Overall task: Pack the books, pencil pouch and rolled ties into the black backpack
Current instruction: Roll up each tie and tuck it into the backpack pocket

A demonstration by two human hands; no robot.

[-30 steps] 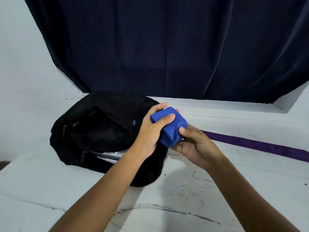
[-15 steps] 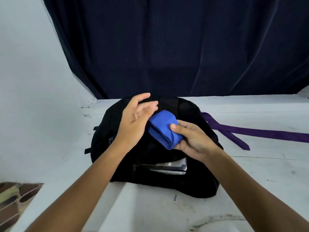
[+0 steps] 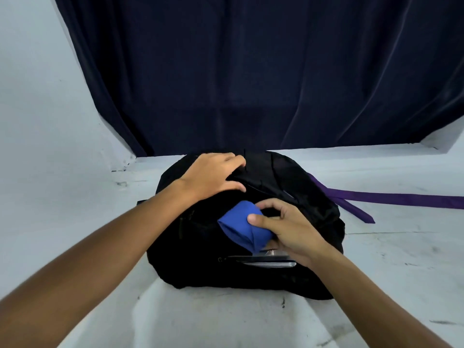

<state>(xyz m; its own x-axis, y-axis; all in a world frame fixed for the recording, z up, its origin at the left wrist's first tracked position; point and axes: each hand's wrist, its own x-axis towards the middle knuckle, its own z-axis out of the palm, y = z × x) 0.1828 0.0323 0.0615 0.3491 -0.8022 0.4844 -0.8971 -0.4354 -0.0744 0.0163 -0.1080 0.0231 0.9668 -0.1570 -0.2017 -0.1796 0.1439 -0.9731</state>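
Observation:
The black backpack (image 3: 198, 267) lies on the white table, its zipped mouth facing me. My right hand (image 3: 288, 229) pinches a rolled blue tie (image 3: 238, 227) between thumb and fingers, just above the middle of the bag. My left hand (image 3: 211, 177) rests on the bag's upper flap, fingers curled over a fold of black fabric at its edge. A book's silvery edge (image 3: 266, 263) shows in the lower zip opening. A purple tie (image 3: 391, 198) lies unrolled on the table, running out from behind the bag's right side.
A dark blue curtain (image 3: 251, 84) hangs behind the white table (image 3: 401, 259). White wall stands at the left and a white ledge at the far right. Bare tabletop lies to the right of the bag and in front of it.
My left hand let go of the blue tie and moved onto the backpack's upper flap. My right hand lowered the tie toward the bag. The camera view swung left, centring the bag.

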